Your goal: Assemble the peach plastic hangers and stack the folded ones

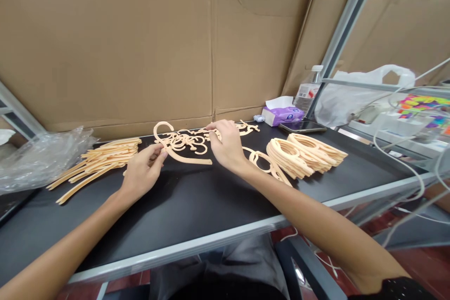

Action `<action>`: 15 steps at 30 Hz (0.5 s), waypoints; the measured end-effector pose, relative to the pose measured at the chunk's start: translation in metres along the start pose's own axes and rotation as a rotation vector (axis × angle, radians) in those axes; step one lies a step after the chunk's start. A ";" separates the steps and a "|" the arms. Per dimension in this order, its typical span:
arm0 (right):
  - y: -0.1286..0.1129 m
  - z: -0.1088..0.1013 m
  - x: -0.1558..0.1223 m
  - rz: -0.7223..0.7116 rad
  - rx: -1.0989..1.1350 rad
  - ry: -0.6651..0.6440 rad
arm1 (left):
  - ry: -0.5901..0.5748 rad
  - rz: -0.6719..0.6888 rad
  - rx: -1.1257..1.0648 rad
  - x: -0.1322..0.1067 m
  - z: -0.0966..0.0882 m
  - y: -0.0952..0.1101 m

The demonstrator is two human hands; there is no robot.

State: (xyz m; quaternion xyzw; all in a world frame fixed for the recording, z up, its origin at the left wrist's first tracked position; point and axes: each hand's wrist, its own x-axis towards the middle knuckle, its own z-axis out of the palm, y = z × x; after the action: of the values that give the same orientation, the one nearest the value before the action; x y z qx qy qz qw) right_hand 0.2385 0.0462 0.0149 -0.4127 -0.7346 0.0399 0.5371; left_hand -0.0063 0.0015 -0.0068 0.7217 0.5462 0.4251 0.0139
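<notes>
My left hand (142,168) pinches a pale wooden hanger piece (176,154) with a hook at its top, held just above the black table (197,206). My right hand (227,145) reaches past it, fingers closed on one of several loose curled wooden cut-outs (186,139) lying at the back of the table. A pile of thin curved wooden strips (101,157) lies left of my left hand. Right of my right hand sit two stacks of ring-shaped wooden pieces (304,150), with one loose piece (263,161) beside my wrist.
Cardboard sheets (140,42) wall off the back. A crumpled clear plastic bag (38,154) lies at far left. A tissue pack (283,112), a phone (302,126), a water bottle (309,89) and a white plastic bag (355,93) sit at back right. Cables (408,164) hang right.
</notes>
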 end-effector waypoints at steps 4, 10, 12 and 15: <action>0.007 0.002 -0.003 -0.047 -0.376 -0.375 | -0.026 -0.025 0.018 -0.001 0.001 -0.005; 0.010 0.006 -0.014 -0.108 -0.573 -0.697 | -0.025 -0.028 0.053 -0.001 0.001 -0.005; 0.008 0.006 -0.015 -0.103 -0.535 -0.719 | -0.019 -0.016 0.073 -0.001 0.001 -0.003; 0.003 0.004 -0.012 -0.086 -0.473 -0.695 | -0.008 -0.018 0.086 -0.001 0.000 -0.001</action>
State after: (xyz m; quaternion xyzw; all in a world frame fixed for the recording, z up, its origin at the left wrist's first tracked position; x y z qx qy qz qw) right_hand 0.2382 0.0418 0.0030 -0.4557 -0.8774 -0.0156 0.1490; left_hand -0.0073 0.0008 -0.0080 0.7185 0.5702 0.3982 -0.0110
